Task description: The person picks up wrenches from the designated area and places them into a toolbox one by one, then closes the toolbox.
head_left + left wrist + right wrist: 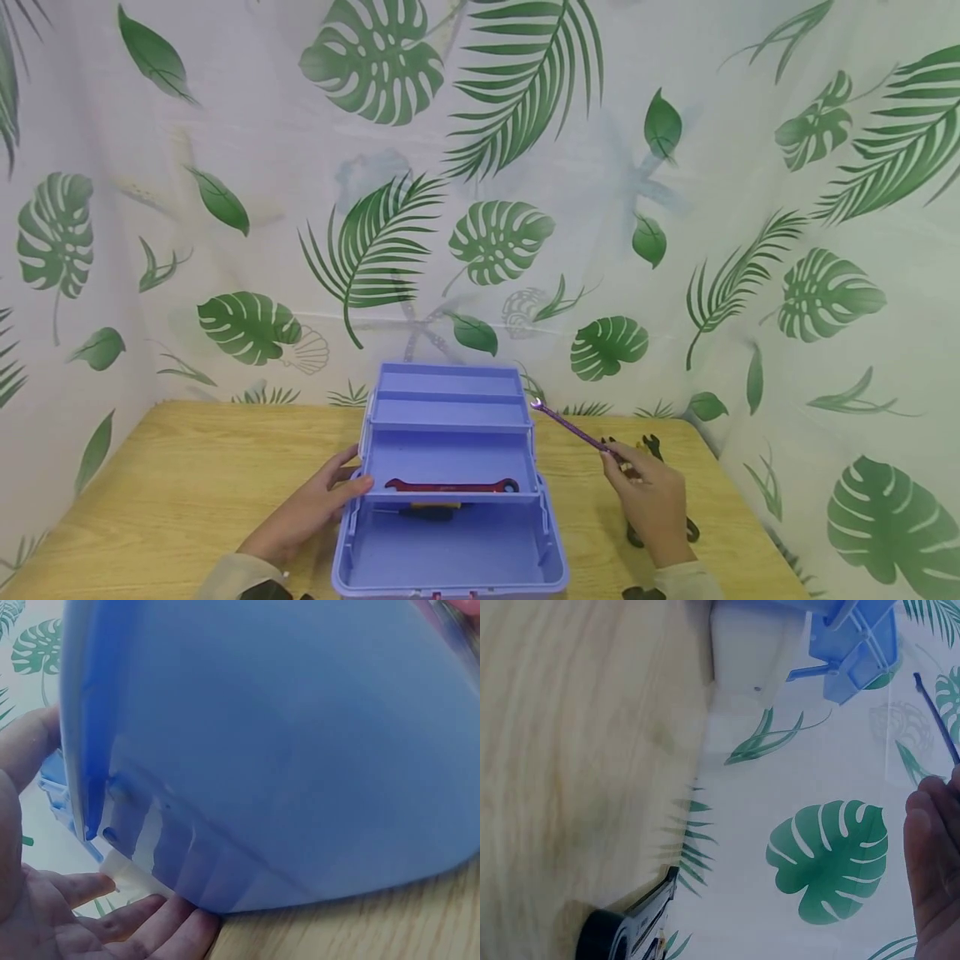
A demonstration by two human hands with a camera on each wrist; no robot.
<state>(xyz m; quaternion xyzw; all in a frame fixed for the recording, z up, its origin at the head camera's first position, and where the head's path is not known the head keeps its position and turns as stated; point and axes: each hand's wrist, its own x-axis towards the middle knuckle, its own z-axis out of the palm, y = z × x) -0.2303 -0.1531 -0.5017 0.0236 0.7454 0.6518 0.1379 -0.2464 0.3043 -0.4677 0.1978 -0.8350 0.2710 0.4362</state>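
Note:
A blue toolbox [450, 554] stands on the table with its stepped trays raised. My left hand [318, 504] holds its left side, thumb over the lower tray's rim and fingers against the outside; the left wrist view shows those fingers near the box wall [285, 750]. A red wrench [453, 486] lies along the lower tray's front edge. Below that tray, partly hidden, is a tool with a black handle [427, 514] and some yellow. To the right of the box, my right hand [651, 500] pinches a slim purple wrench [570, 427] in the air, its open jaw pointing up and left.
Black tools [652, 447] lie on the wooden table [202, 475] behind and beneath my right hand, partly covered by it. One shows a dark rounded end [604, 937] in the right wrist view. A leaf-printed sheet [487, 167] hangs behind and around the table.

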